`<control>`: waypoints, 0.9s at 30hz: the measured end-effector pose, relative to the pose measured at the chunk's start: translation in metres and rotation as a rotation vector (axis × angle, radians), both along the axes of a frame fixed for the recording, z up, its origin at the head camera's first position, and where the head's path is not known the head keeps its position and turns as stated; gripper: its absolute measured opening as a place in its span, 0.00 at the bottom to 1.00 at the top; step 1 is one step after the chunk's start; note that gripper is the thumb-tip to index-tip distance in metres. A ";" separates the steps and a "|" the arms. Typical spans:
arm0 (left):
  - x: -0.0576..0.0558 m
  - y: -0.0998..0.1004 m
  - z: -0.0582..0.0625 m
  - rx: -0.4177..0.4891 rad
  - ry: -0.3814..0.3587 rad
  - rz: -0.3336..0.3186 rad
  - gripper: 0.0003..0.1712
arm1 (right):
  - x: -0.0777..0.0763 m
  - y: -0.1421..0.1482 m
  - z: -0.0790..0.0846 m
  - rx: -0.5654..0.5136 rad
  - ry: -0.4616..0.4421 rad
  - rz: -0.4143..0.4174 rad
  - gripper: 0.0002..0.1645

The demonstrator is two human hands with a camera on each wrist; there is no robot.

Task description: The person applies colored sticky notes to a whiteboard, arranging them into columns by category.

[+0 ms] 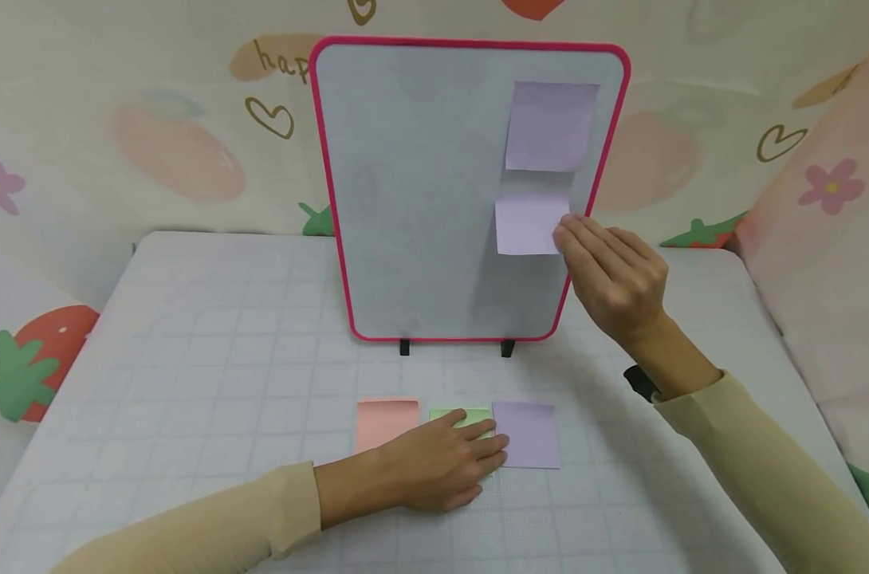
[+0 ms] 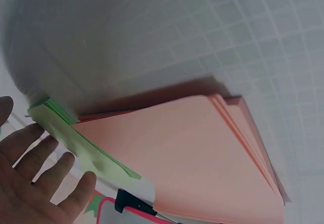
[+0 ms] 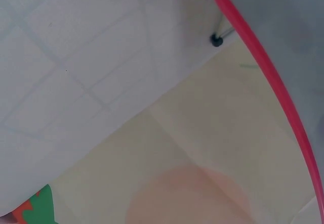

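In the head view my right hand (image 1: 617, 275) pinches a light purple sticky note (image 1: 528, 226) by its lower right part, at the right side of a whiteboard (image 1: 413, 191) with a pink-red frame. Another purple sticky note (image 1: 552, 127) is on the board directly above it. My left hand (image 1: 445, 462) rests with fingers spread over a green sticky note pad (image 1: 443, 414), covering most of it. Left of that lies a pink pad (image 1: 387, 418), partly behind the wrist; a purple pad (image 1: 535, 434) lies at the fingertips. The right wrist view leaves out the right hand.
The whiteboard stands upright on small black feet (image 1: 507, 348) on a table (image 1: 212, 351) with a checked white cover. Behind it hangs a strawberry-print cloth (image 1: 183, 151). In the right wrist view, the board's frame (image 3: 273, 82) curves along the right.
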State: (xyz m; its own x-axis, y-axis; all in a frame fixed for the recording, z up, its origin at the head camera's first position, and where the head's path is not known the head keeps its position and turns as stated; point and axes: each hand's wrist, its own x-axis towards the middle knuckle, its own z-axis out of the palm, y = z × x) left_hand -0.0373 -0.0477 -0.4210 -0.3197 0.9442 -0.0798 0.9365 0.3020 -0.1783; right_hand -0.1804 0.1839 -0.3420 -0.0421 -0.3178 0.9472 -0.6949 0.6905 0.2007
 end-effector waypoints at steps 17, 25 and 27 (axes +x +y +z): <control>-0.032 0.003 0.041 0.373 0.006 -0.031 0.12 | -0.004 0.006 -0.009 0.003 -0.056 -0.012 0.08; -0.081 -0.007 0.094 0.828 0.163 0.038 0.09 | -0.005 0.007 -0.013 0.006 -0.064 -0.004 0.08; -0.092 -0.010 0.103 0.863 0.216 0.094 0.11 | -0.005 0.007 -0.013 0.012 -0.068 -0.007 0.08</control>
State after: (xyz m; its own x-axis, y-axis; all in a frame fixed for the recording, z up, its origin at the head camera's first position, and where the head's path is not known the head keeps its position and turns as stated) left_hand -0.1296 -0.0573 -0.3183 -0.3241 0.6167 0.7174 0.8734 0.4864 -0.0235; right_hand -0.1856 0.1907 -0.3555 -0.1083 -0.3282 0.9384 -0.7024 0.6932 0.1613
